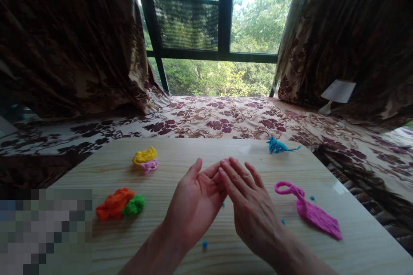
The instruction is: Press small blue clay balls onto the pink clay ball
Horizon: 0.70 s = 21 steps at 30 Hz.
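Note:
My left hand (198, 200) is held palm up over the middle of the table, its fingers stretched out and the thumb raised. Across its fingertips lie the straight fingers of my right hand (253, 206), palm down. Whether anything small sits between the touching fingers is hidden. Small blue clay bits lie on the table around the hands: one bit (204, 245) below my left palm, another bit (283, 221) beside my right wrist, and a third bit (223, 204) between the hands. To the right is a flat magenta clay piece (319, 219) with a twisted loop.
On the wooden table (174, 150), orange clay (115, 203) touches green clay (134, 206) at left. Behind them are yellow clay (145, 155) and pale pink clay (149, 166). A blue clay figure (278, 146) with a thin tail lies back right. A lamp (338, 91) stands beyond.

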{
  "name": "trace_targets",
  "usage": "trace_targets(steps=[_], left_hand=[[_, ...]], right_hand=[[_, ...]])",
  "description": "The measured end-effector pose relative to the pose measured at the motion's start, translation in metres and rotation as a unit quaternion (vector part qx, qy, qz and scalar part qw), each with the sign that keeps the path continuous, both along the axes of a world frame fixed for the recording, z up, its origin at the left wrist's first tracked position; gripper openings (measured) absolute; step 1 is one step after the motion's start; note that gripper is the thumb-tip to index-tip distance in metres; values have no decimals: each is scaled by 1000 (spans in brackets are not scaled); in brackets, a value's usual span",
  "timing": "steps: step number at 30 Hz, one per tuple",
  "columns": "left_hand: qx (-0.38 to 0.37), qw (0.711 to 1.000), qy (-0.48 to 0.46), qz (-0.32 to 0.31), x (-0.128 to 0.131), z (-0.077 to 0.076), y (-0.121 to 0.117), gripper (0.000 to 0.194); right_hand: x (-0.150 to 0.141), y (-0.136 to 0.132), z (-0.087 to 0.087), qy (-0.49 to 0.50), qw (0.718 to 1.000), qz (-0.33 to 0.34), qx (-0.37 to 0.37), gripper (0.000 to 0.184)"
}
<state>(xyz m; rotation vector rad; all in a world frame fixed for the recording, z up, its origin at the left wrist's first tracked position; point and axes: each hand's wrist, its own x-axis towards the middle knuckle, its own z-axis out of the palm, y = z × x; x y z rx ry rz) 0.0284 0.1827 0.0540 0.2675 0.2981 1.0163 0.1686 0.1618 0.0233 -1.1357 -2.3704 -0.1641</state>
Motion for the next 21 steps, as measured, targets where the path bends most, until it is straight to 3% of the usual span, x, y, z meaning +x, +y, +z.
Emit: trace_targets(steps=[4,9,12,16,21], left_hand=[[-17,999,38,34,-3,0,2,39],[-5,999,31,-28,3,2,-1,38],[2,1000,28,-15,-1,2,1,39],[-10,1000,24,3,-5,-2,4,40],[12,999,20,-24,0,-7,3,41]], right_hand=[[-4,-3,0,-7,999,42,-4,60],[-1,2,-1,8,1000,9,10,60],[0,2,0,4,1000,-3,9,59],[-3,0,-1,-23,999,35,-2,61],[3,8,-9,-12,999,-36,-13,56]])
